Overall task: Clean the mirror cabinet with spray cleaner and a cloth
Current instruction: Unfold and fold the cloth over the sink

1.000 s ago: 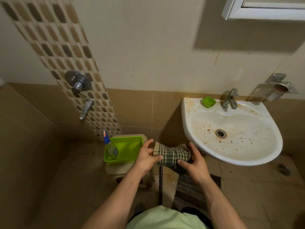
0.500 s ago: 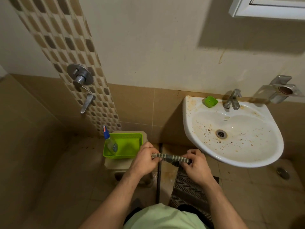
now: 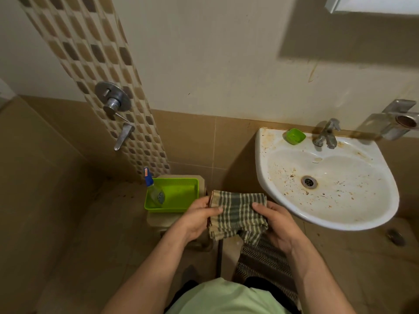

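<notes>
— Checked cotton, by the look of it: the cloth (image 3: 237,215) is soft and limp, and it sags wherever nothing holds it. From the head camera, where is it?

— In front of the person's chest, between the green tray (image 3: 173,196) and the near rim of the sink (image 3: 326,219). The left hand (image 3: 198,217) pinches its left edge, thumb on top, and the right hand (image 3: 277,225) is closed on the right side; the lower edge hangs free.

— So, easy to carry?

— Light, I judge, and not slippery or fragile. It will bunch up, though, so folding it into a pad and gripping the pad in the palm should wipe better than holding a corner.

— And the spray bottle (image 3: 154,189)?

— It leans in the tray's left corner, untouched. Smooth plastic, stiff, possibly slick; the neck under the blue cap is the place to take it. Only a bottom corner of the mirror cabinet (image 3: 371,5) shows, at the upper right.
</notes>
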The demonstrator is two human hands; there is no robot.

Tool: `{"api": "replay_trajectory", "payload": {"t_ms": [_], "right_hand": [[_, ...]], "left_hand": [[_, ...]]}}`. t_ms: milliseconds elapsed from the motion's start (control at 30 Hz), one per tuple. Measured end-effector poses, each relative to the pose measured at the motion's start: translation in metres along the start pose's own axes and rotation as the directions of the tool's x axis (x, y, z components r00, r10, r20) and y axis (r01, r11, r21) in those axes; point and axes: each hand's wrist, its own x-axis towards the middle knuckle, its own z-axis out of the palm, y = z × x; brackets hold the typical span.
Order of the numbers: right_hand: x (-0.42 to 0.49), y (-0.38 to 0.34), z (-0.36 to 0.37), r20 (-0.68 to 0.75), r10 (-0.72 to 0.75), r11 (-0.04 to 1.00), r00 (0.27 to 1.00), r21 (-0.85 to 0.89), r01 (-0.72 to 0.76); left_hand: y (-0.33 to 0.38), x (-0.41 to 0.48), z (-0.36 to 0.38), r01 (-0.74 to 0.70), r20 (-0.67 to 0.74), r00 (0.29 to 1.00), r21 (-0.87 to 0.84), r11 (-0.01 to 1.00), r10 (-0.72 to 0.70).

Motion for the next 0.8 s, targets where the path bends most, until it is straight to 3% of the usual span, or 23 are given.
{"api": "replay_trajectory", "payload": {"t_ms": [67,167,233,367,467,533,667,800], "right_hand": [[0.000,-0.003,-0.006,0.061,-0.015,1.000,0.998,-0.018,0.016],[0.001,0.010,-0.002,0.019,0.098,0.963,0.995,-0.254,-0.090],[0.005,0.022,0.001,-0.041,0.112,0.937,0.993,-0.330,-0.119],[0.011,0.030,-0.001,-0.101,0.062,0.964,0.993,-0.253,-0.086],[0.022,0.040,0.004,-0.133,0.102,0.943,0.986,-0.301,-0.138],[0.031,0.048,0.013,-0.133,0.128,0.898,0.983,-0.405,-0.172],[0.062,0.057,0.042,-0.149,0.034,0.774,0.988,-0.622,-0.121],[0.099,0.049,0.091,-0.087,-0.093,0.544,0.992,-0.839,-0.023]], "left_hand": [[0.003,0.002,-0.010,0.014,0.039,0.999,-0.112,0.994,-0.010],[-0.010,0.007,-0.017,0.129,0.003,0.991,0.173,0.976,-0.132],[-0.021,0.014,-0.022,0.143,-0.048,0.990,0.263,0.954,-0.135],[-0.021,0.016,-0.034,0.133,-0.113,0.987,0.145,0.981,-0.117],[-0.030,0.016,-0.045,0.198,-0.225,0.961,0.157,0.968,-0.160],[-0.035,0.018,-0.052,0.256,-0.293,0.935,0.163,0.953,-0.200],[-0.035,0.019,-0.069,0.316,-0.407,0.876,0.077,0.946,-0.259],[-0.029,0.026,-0.093,0.306,-0.490,0.834,0.026,0.952,-0.254]]}}
